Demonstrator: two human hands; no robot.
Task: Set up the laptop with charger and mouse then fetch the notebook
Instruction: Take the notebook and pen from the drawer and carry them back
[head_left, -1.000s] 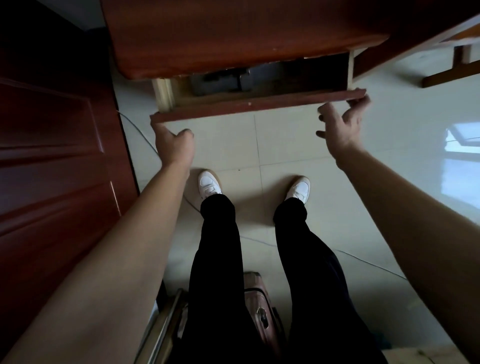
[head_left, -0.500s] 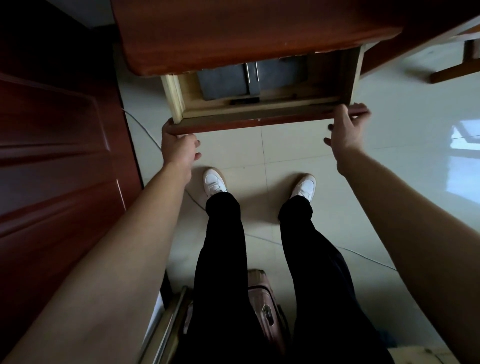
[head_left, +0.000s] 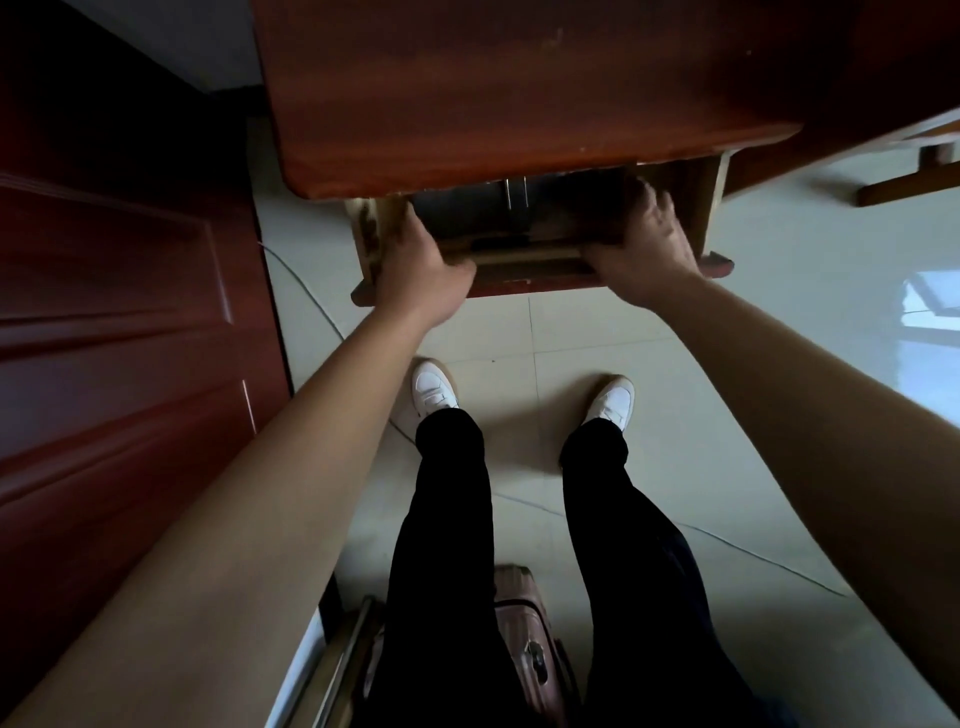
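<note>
dark laptop (head_left: 467, 213) lies in drawer (head_left: 519, 286) between hands (head_left: 421, 265) (head_left: 644, 254).

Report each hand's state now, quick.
Left hand: reaches into the drawer, fingers hidden; grip cannot be told.
Right hand: open, fingers spread above the dark flat item in the drawer.

One wide-angle view from the person's head looks steeply down, close over the desk's (head_left: 519, 93) front edge and open drawer (head_left: 524, 285). The left hand (head_left: 421, 270) and right hand (head_left: 644, 254) reach in from the lower corners, with legs (head_left: 447, 519) and floor (head_left: 727, 364) below the desk.
</note>
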